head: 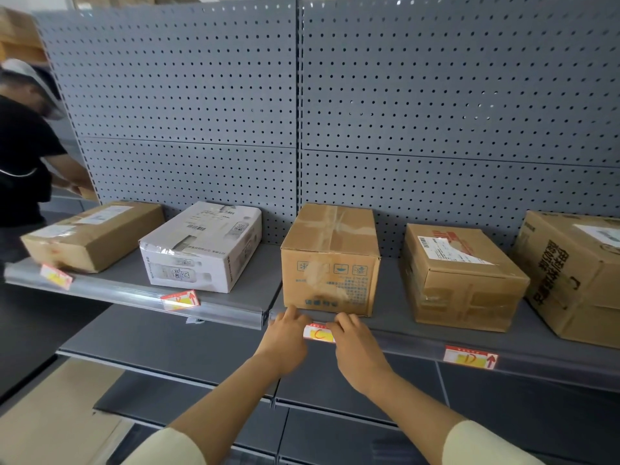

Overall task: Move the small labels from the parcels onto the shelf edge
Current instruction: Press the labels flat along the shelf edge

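Note:
A small red, white and yellow label [318, 333] sits against the shelf edge [412, 344] below the middle cardboard parcel [330, 263]. My left hand [288, 333] pinches its left end and my right hand [355, 344] its right end. Three more labels sit in the edge strip: one far left [55, 276], one under the white parcel [180, 299], one at the right [469, 357]. Other parcels: a brown box [94, 234] far left, a white box [201, 246], a brown box [463, 273] and a printed carton [577, 273] at the right.
Grey pegboard [302, 95] backs the shelf. A lower grey shelf [151, 347] juts out beneath. A person in black [23, 156] bends over at the far left beside the shelving. Cardboard lies on the floor [50, 414] at the lower left.

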Available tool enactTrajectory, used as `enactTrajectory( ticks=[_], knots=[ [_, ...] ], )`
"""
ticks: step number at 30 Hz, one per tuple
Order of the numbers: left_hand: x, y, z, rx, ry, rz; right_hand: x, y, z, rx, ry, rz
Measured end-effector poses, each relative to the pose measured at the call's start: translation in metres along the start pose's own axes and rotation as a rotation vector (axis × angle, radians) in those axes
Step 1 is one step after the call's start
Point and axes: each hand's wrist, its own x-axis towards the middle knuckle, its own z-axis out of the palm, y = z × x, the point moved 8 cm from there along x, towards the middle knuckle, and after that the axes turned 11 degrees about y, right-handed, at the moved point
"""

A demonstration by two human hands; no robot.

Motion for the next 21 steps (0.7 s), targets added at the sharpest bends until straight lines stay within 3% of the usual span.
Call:
enactTrajectory(
  ticks=[5, 13, 21],
  knots=[
    [-0.003, -0.001, 0.0, -0.039, -0.004, -0.011, 0.004, -0.004, 0.005, -0.005, -0.015, -0.022],
    [-0.017, -0.022, -0.006, -0.121, 0.035, -0.041, 0.02, -0.023, 0.013, 0.028, 0.117, 0.061],
    [-0.033, -0.125, -0.038, -0.059, 0.155, -0.16, 0.046, -0.12, 0.049, 0.112, 0.098, -0.038]
  ],
)
